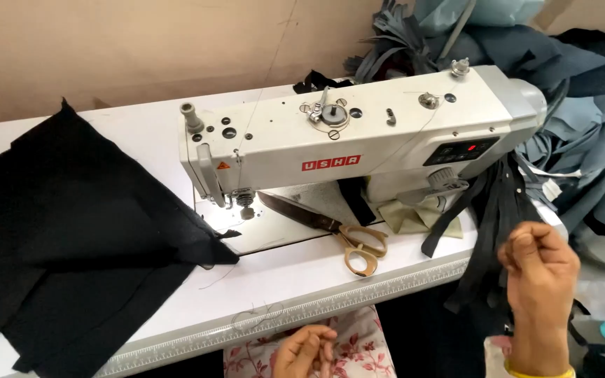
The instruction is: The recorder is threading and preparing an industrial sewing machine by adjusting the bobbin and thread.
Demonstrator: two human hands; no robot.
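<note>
While the right hand [540, 269] closes its fingers around dark fabric strips [488, 210] hanging off the table's right end beside the white sewing machine [358, 133], the left hand [307, 350] rests loosely curled, holding nothing, below the table edge [330, 304]; gold-handled scissors [337, 231] lie under the machine arm, black cloth [71, 231] spreads left

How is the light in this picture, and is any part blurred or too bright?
Head view: even, soft light; a small lamp makes a bright patch on the bed under the needle. The black fabric is so dark that its folds hardly show. The right hand is slightly blurred; the sewing machine and scissors are sharp.
</note>
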